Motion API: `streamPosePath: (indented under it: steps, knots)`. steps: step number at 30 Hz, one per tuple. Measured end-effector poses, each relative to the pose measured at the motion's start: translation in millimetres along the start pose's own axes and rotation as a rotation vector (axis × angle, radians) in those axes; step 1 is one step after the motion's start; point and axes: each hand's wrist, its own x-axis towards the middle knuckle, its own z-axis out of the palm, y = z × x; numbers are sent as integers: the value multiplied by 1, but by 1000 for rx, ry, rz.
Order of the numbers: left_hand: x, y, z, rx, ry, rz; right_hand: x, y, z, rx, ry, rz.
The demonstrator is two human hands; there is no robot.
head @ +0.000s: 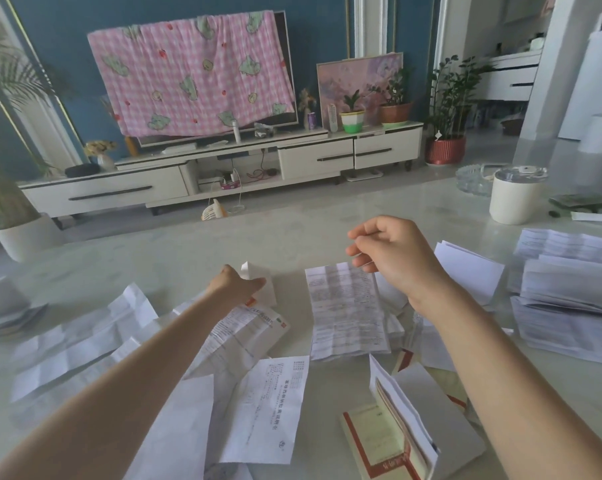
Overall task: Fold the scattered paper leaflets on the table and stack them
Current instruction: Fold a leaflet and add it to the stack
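"Pinching what, the left hand (pixel 239 285)?"

"A small folded leaflet (pixel 261 282), white, raised off the table (pixel 292 230) near its middle, with the thumb across its front."

"And the right hand (pixel 389 247)?"

"It hovers with fingers loosely curled and nothing in it that I can see, just over the top edge of a long leaflet (pixel 344 310) lying flat."

"So how to do this step well?"

"I judge the folded leaflet is ready for the stack (pixel 566 289) at the right. Carry it over flat, square its edges to the pile, and press lightly so it doesn't spring open. The long leaflet could come next, folded along its old creases."

"How does the paper look?"

"Thin, printed and much creased. Loose leaflets (pixel 78 337) overlap at the near left and centre, some half folded and standing up."
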Motion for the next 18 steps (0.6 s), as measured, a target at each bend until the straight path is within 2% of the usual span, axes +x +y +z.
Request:
streamPosePath:
  steps: [4, 8, 13, 15, 18]
  knots:
    - [10, -1, 8, 60, 51, -6, 0, 2, 1, -29, -35, 3]
    - [5, 6, 9, -189, 129, 87, -1, 5, -1, -24, -44, 14]
    - [-21, 38, -25, -391, 388, 316, -1, 4, -1, -32, -59, 6]
    - [-34, 50, -43, -533, 359, 365, -3, 1, 2, -23, -68, -16]
    - [-61, 63, -67, -791, 122, 402, -9, -8, 8, 10, -129, -70]
